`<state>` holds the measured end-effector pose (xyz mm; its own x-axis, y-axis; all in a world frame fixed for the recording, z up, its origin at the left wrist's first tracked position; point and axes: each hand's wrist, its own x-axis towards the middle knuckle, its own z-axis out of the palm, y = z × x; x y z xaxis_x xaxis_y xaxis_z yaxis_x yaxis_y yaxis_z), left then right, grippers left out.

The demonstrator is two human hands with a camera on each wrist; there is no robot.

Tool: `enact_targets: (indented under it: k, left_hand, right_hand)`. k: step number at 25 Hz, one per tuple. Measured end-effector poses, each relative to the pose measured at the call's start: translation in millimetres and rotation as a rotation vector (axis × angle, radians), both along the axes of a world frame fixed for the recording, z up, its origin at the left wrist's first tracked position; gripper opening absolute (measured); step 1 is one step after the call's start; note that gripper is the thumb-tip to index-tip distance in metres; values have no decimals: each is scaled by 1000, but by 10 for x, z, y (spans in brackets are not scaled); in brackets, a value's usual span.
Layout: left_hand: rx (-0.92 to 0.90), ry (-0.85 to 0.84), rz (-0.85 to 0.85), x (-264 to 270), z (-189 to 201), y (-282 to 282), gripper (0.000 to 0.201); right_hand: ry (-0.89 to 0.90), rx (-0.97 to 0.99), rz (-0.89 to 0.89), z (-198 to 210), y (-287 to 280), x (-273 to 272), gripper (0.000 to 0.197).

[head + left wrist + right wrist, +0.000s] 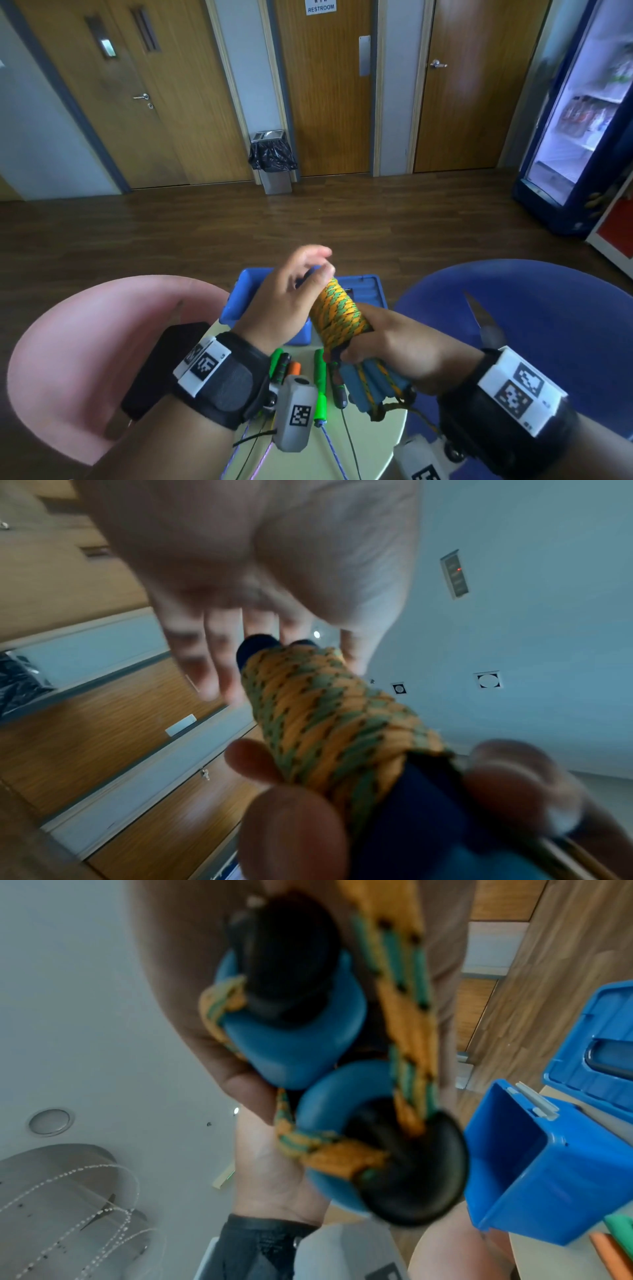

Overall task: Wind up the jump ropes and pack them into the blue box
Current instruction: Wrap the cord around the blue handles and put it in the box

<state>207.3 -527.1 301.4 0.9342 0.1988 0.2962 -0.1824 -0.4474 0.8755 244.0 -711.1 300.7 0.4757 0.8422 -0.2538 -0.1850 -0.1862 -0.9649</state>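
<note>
Blue box [301, 301] open; right grip [387, 346] around wound rope [339, 317], left grip [284, 301] spread.

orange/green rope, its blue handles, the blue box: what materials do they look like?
Rope: braided textile cord, matte, woven orange-green pattern visible; likely nylon or polyester. Handles: soft-looking matte blue, probably foam or rubber, with black, seemingly hard plastic end caps. Blue box: rigid moulded plastic, smooth, slightly glossy, thin walls and a hinged lid.

Office/public bldg common area: restroom sign [320, 7] on wood doors, drinks fridge [579, 113], trash bin [274, 161].
</note>
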Motion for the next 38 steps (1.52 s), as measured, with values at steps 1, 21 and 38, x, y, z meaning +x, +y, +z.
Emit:
enact_targets:
  k: [1, 21, 38]
  left_hand:
    - [12, 60, -72, 21, -7, 19, 41]
    - [-1141, 163, 28, -141, -112, -153, 34]
    - [-1020, 112, 188, -145, -81, 14, 23]
  right_hand:
    - [12, 22, 38, -6, 8, -1, 36]
    - [119, 46, -66, -312, 140, -166, 38]
    - [372, 138, -91, -462, 412, -170, 43]
